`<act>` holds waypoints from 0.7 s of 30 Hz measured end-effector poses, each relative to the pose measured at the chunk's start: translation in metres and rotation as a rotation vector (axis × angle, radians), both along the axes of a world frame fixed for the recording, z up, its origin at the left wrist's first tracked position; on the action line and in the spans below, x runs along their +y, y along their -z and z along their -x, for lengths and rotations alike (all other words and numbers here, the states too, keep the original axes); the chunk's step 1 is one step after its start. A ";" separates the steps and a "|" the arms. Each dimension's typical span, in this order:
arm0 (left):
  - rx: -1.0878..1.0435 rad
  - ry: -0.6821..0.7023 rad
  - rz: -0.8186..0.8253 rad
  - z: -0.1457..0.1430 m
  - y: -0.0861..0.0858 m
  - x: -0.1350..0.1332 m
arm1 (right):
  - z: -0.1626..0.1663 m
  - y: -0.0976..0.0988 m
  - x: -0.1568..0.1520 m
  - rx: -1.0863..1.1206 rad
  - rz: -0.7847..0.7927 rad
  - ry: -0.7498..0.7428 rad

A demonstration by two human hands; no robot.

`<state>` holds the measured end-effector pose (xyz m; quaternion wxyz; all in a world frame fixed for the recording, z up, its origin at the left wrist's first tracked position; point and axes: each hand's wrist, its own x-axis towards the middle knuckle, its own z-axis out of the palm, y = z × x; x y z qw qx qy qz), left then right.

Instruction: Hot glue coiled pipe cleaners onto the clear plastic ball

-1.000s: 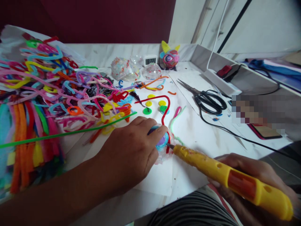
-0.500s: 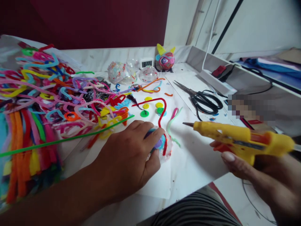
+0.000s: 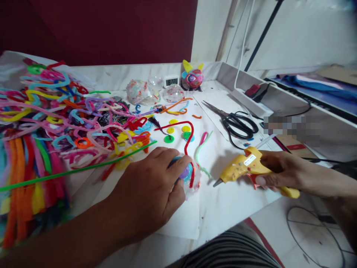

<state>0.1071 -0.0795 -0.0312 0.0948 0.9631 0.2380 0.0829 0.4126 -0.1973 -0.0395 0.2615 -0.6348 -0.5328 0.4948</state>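
Note:
My left hand (image 3: 152,184) lies closed over a small clear ball (image 3: 191,178) wrapped in blue, purple and red pipe cleaner, pressing it onto a white sheet (image 3: 220,201) on the table. A red pipe cleaner (image 3: 187,131) curls up from the ball. My right hand (image 3: 281,169) grips a yellow glue gun (image 3: 245,167) that rests on the table to the right of the ball. Its nozzle points left and down, a short way from the ball.
A big heap of coloured pipe cleaners (image 3: 50,123) fills the left side, with a long green one (image 3: 83,167) lying across. Black scissors (image 3: 237,123), coloured buttons (image 3: 177,132), clear half-spheres (image 3: 142,93), a decorated ball (image 3: 192,78), a small clock (image 3: 171,80) and a power strip (image 3: 251,100) sit farther back.
My right hand has pulled the glue gun away from the ball, swung it up and right, then lowered it onto the table. My left hand has stayed on the ball.

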 end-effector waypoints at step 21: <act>0.042 -0.001 0.027 -0.002 -0.005 0.000 | 0.107 0.016 0.021 -0.540 -0.934 -0.165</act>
